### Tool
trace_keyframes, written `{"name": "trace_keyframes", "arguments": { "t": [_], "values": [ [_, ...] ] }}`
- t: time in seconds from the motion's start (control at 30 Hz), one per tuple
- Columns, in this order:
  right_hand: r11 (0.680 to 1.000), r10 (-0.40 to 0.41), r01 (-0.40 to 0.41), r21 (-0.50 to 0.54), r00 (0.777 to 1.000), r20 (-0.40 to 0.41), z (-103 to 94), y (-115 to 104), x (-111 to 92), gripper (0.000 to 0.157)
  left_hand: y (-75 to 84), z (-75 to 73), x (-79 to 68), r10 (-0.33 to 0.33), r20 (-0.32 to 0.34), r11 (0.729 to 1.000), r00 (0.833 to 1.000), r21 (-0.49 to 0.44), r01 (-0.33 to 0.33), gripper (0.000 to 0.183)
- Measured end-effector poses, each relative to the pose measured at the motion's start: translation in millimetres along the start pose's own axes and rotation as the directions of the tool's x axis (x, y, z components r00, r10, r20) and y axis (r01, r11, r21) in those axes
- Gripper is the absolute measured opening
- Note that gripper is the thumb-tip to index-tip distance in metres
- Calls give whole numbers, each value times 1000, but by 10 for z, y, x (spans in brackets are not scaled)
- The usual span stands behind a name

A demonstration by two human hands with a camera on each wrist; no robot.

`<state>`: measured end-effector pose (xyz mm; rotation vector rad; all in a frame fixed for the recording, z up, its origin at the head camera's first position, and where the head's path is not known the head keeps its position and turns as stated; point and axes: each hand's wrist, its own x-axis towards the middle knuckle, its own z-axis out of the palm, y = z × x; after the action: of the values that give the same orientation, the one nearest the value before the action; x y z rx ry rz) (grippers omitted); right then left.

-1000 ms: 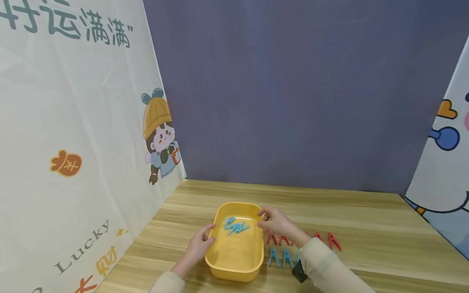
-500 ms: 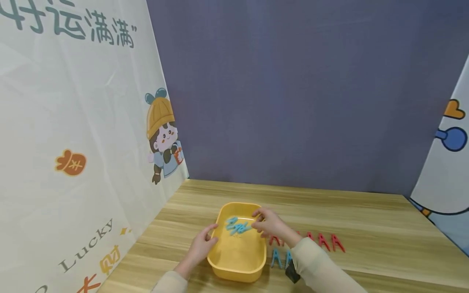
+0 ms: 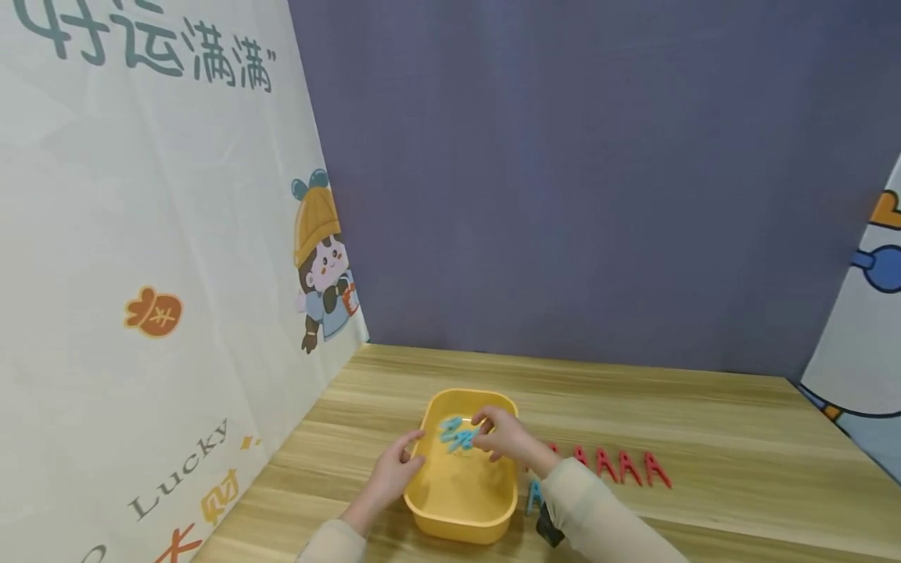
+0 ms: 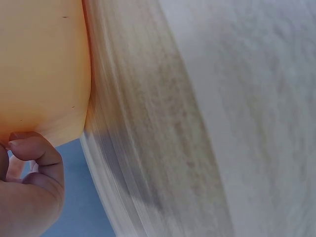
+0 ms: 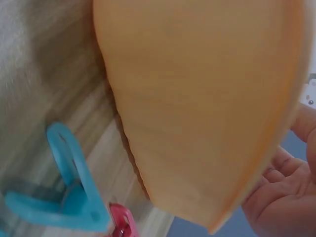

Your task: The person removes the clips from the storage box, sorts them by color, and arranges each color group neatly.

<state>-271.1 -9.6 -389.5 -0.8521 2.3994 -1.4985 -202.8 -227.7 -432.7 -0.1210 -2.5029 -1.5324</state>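
A yellow plastic basin (image 3: 461,500) stands on the wooden table, with several blue clothespins (image 3: 450,428) heaped at its far end. My left hand (image 3: 389,471) holds the basin's left rim; in the left wrist view its curled thumb lies against the yellow wall (image 4: 42,74). Over the basin's right side reaches my right hand (image 3: 508,438), thumb and index finger spread, fingertips right at the heap. Nothing shows between those fingers. The right wrist view has the relaxed palm (image 5: 284,197) behind the basin's rim.
Right of the basin runs a row of several red clothespins (image 3: 626,467). A blue clothespin (image 3: 535,495) stands nearer, partly behind the right sleeve (image 3: 598,508). A black block (image 3: 549,525) sits under that sleeve. A printed white curtain (image 3: 211,313) borders the table's left side.
My right hand has moved left from the basin's right rim to over the clothespins inside. The left hand stays at the rim. The whole head view has shifted slightly.
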Motion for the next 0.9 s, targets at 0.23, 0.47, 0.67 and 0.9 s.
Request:
{"name": "trace_keyframes", "arguments": {
  "t": [0.23, 0.47, 0.67, 0.9],
  "values": [
    [999, -6, 6, -38, 1000, -2, 136, 9, 64, 28, -11, -33, -8, 2, -3, 1000, 1000, -8, -2, 43],
    [994, -43, 42, -103, 999, -6, 145, 28, 133, 27, -16, 0, 11, 4, -9, 1000, 1000, -19, -4, 43],
    [991, -8, 10, -136, 1000, 13, 50, 118, 206, 29, 49, 105, 43, -9, -11, 999, 1000, -35, 8, 43],
    [983, 36, -28, -183, 999, 39, -50, 167, 285, 29, 102, 216, 97, -4, -46, 1000, 999, -1, 4, 42]
  ]
}}
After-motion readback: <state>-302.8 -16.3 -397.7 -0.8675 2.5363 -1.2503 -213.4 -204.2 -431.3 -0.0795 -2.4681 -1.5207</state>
